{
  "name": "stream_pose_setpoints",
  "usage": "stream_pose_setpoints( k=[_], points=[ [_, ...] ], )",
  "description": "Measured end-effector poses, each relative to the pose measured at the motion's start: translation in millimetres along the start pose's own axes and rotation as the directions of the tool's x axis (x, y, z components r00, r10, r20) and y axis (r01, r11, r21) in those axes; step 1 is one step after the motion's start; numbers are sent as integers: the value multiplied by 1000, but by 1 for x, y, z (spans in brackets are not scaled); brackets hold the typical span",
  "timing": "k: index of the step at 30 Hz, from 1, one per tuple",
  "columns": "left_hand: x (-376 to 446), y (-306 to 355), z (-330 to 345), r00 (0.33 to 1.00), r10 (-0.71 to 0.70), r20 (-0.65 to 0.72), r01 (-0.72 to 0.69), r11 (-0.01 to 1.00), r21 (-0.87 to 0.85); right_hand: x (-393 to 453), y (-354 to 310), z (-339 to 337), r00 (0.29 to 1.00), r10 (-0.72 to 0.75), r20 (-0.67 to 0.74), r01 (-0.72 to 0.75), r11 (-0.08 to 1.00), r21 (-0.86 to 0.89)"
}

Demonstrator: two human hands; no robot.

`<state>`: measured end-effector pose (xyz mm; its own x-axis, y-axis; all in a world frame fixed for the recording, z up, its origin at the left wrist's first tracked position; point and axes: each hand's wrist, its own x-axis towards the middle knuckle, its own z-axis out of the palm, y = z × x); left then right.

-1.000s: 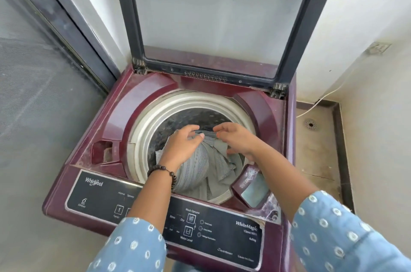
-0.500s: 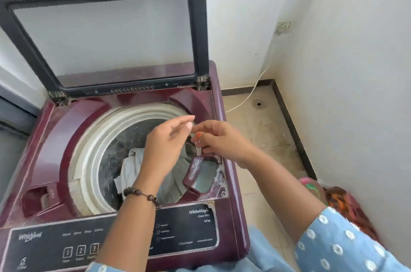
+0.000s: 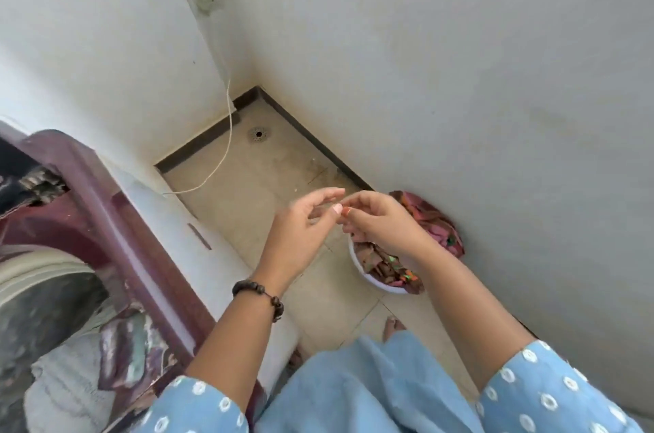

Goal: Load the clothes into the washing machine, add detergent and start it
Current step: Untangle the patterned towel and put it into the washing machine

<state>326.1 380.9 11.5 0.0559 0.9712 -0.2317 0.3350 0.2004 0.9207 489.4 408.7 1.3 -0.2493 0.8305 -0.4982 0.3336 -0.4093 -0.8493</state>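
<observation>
The maroon top-loading washing machine (image 3: 116, 220) fills the left edge, and a pale grey garment (image 3: 63, 393) lies in its drum. To the right, a white basin (image 3: 355, 261) of brown and pink patterned clothes (image 3: 385, 268) stands on the floor against the wall. My left hand (image 3: 300, 231) and my right hand (image 3: 382, 223) hover side by side in the air above the floor and the basin's near rim. Their fingertips almost meet. The fingers of both are loosely bent, and I see nothing held in either.
A white cable (image 3: 226, 135) runs from a wall socket (image 3: 205, 0) down to the floor behind the machine. A floor drain (image 3: 258, 134) sits in the corner. Beige floor tiles (image 3: 247, 213) lie between machine and wall. My bare foot (image 3: 391, 324) shows below the basin.
My view has swung right, from the machine's drum to the floor corner and the basin. Both hands have left the grey garment in the drum and moved right, over the basin.
</observation>
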Motion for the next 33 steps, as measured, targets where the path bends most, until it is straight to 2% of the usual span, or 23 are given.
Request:
stream_pose_setpoints(
  k=[4,7,15,20,24,30,33],
  points=[
    [28,-13,54,986,-42,163,32,997,68,6,52,-55,986,127,-107,-122,991,53],
    [49,-31,88,970,-96,224,72,991,112,19,89,-83,961,218,-168,-207,975,78],
    [104,-97,155,937,-281,207,251,955,157,97,189,-120,925,339,-174,-354,933,-62],
    [136,-152,183,909,-376,182,346,921,178,160,241,-115,941,315,-122,-337,895,-292],
    [152,-186,203,894,-420,157,399,905,151,202,283,-103,951,310,-10,-275,827,-490],
    [154,-219,214,865,-486,122,480,874,79,245,337,-87,902,388,192,-201,768,-609],
    [146,-235,209,851,-511,121,504,860,82,257,347,-82,881,410,235,-191,764,-617]
  ],
)
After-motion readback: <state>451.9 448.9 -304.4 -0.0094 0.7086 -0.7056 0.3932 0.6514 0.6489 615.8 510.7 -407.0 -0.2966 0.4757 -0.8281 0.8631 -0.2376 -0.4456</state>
